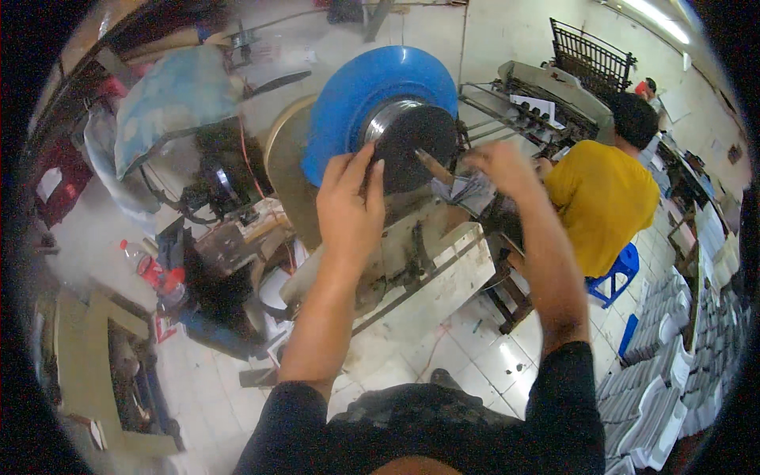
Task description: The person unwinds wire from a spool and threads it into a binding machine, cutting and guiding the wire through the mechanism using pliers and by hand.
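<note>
Left hand [351,202] is wrapped over the rim of the black disc [416,146] on the blue wheel [348,103], up on the machine. Right hand [495,166] is blurred beside it, grip unclear. Risk: fingers pinched if the wheel turns.

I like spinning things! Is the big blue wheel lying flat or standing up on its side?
Standing on its side. The blue wheel faces sideways, its dark hub pointing outward, with the left hand pressed against the hub.
</note>
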